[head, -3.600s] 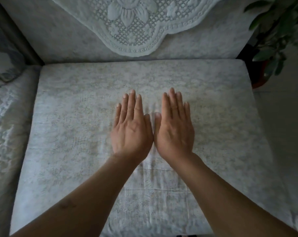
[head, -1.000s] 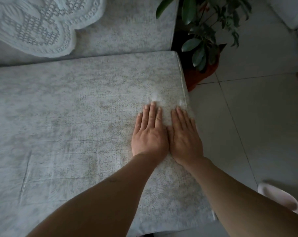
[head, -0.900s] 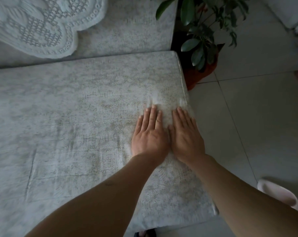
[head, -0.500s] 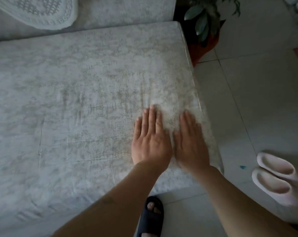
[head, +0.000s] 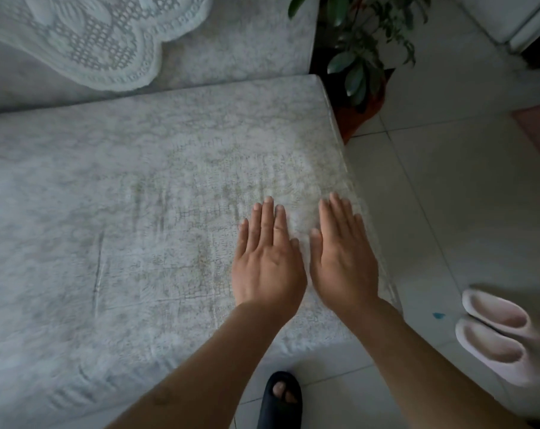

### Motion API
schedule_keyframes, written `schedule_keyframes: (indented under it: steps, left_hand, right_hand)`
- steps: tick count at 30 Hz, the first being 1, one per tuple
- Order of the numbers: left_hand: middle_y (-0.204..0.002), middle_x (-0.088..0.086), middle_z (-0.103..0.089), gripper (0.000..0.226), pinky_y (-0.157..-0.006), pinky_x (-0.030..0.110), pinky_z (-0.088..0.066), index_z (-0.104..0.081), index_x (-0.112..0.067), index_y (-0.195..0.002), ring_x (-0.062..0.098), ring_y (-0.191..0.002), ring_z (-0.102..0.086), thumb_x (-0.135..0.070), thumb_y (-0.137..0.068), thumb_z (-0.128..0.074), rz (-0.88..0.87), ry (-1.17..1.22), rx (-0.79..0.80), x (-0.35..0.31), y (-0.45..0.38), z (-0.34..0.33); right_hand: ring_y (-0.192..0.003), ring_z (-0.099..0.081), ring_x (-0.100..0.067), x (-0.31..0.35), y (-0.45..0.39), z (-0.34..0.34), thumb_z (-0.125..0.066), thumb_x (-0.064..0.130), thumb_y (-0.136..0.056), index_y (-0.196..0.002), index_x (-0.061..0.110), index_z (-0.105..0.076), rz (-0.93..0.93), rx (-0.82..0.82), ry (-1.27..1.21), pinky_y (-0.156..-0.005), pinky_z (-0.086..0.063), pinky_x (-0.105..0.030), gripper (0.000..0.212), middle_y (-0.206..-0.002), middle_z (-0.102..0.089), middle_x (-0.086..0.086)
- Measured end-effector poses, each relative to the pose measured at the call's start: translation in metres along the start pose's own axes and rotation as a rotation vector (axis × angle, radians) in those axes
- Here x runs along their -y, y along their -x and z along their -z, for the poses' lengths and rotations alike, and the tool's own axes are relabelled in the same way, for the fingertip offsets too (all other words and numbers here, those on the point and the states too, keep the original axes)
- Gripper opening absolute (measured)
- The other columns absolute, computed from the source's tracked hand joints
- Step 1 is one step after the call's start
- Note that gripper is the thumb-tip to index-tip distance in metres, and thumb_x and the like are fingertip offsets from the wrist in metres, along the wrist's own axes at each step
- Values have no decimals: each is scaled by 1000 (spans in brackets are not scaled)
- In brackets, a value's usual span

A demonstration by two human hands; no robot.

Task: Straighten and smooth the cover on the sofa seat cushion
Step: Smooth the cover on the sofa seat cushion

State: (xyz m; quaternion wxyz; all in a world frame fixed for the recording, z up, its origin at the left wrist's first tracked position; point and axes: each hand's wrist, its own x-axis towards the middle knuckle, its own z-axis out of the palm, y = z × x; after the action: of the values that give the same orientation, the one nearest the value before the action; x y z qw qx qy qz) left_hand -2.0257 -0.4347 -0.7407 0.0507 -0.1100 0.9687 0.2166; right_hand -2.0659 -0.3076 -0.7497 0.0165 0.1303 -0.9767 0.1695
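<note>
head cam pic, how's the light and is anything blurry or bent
Head view: dim, flat indoor light with no hard shadows or glare; the pale slippers and the cover near the right hand are smeared by motion blur; the left hand is sharper; wide-angle lens bows the floor tile lines and cushion edge.

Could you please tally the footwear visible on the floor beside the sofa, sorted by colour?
Pale pink slippers: 2, side by side on the tiles to the right of the sofa seat cushion.
Black sandal: 1, worn on a foot at the bottom edge.
Total: 3
</note>
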Motion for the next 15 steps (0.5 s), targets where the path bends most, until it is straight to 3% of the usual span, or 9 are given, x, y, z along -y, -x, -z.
schedule_keyframes:
  steps: [2,7,15]
  left_hand:
    - [-175,0,15,61,-131,37,10,4,-17,-166,13,-159,22,-40,-110,-4,11,-4,-69,18,7,-1]
    - [-174,-1,23,63,-131,39,10,14,-19,-166,12,-157,29,-43,-110,-1,58,-73,25,56,25,-33]
    - [-173,-2,24,63,-130,39,11,13,-19,-167,11,-156,32,-42,-110,-2,47,-64,22,56,25,-32]
  right_hand:
    - [-161,-8,-21,16,5,-6,-24,31,-113,-163,6,-25,35,-108,-29,-131,-10,-42,56,-173,-17,-10]
    - [-162,1,-19,14,29,-57,-16,39,-112,-166,10,-17,33,108,103,-130,-13,-49,62,-175,-8,-7]
    - [-162,-2,-19,14,28,-60,-23,37,-112,-165,9,-22,31,94,123,-129,-15,-49,59,-174,-13,-8]
